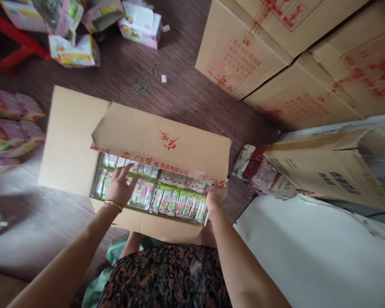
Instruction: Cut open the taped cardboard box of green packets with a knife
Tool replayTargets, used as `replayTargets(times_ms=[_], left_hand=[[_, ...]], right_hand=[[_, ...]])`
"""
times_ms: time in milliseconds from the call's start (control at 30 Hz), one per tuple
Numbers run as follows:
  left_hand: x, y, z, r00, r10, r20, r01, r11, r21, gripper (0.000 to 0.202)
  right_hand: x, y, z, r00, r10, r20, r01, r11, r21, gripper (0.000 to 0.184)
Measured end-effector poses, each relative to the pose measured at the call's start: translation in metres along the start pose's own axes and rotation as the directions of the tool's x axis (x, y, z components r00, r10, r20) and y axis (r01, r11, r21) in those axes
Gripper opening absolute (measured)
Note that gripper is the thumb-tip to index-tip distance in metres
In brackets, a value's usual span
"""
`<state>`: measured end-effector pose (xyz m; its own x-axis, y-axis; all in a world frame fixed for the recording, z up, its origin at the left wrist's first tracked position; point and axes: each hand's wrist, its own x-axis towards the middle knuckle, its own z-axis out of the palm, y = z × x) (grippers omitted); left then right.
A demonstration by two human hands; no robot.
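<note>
Beneath the left hand [122,186], rows of green packets [176,201] stand tight together inside the open carton [70,141], which sits on the floor [186,94] close in front of the knees. I read that grip as apart: fingers spread, palm flat down on the packets at the left end of the load, clamped on nothing. A gold bangle [113,205] circles the wrist just behind it.

Over on the other side, the right hand [216,193] is at the carton's right end, its grip together, fingers curled over cardboard there. I cannot tell whether it has the end wall or the corner of the far flap [167,145]. That flap, with red print, leans in over the back row of packets, just beyond both grips. The left flap lies folded out flat, to the left of the left grip.

Well beyond the right grip, big brown boxes [244,55] with red markings are stacked. Near it on its right lies a torn pack [259,171] against a brown box with black print [324,167], with a white sheet [308,256] nearer to me. Well off to the left of the left grip lie pink bags [9,128]. Far beyond it are opened pink boxes [141,23] and a red frame [16,42].
</note>
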<state>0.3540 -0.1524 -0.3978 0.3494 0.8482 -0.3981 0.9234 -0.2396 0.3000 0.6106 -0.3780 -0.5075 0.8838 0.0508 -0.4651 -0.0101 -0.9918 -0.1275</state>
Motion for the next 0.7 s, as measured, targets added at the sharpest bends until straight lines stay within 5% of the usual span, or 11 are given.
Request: replayTargets(times_ms=[133,333,433,567,700], left_hand=[[0.038,0.062,-0.016,0.977,0.151,-0.154,-0.151,0.988,0.008,0.058],[0.154,0.154,-0.064,0.863,0.445,-0.237,-0.418,0.895,0.156,0.059],[0.203,0.18,-0.049,0.891,0.454,-0.003,-0.45,0.885,0.119,0.058],[0.237,0.182,-0.004,0.89,0.257,0.376,-0.356,0.908,0.221,0.058],[0.247,0.176,0.023,0.865,0.051,0.499,-0.256,0.9,0.354,0.069]], right_hand=[[-0.003,-0.011,-0.003,0.994,0.087,-0.073,-0.079,0.991,0.11,0.046],[-0.006,-0.02,-0.006,0.983,0.156,-0.098,-0.133,0.969,0.21,0.041],[-0.008,-0.023,-0.009,0.98,0.181,-0.084,-0.158,0.96,0.232,0.039],[-0.008,-0.024,-0.008,0.978,0.187,-0.091,-0.158,0.953,0.258,0.036],[-0.009,-0.021,-0.007,0.976,0.191,-0.101,-0.161,0.955,0.247,0.037]])
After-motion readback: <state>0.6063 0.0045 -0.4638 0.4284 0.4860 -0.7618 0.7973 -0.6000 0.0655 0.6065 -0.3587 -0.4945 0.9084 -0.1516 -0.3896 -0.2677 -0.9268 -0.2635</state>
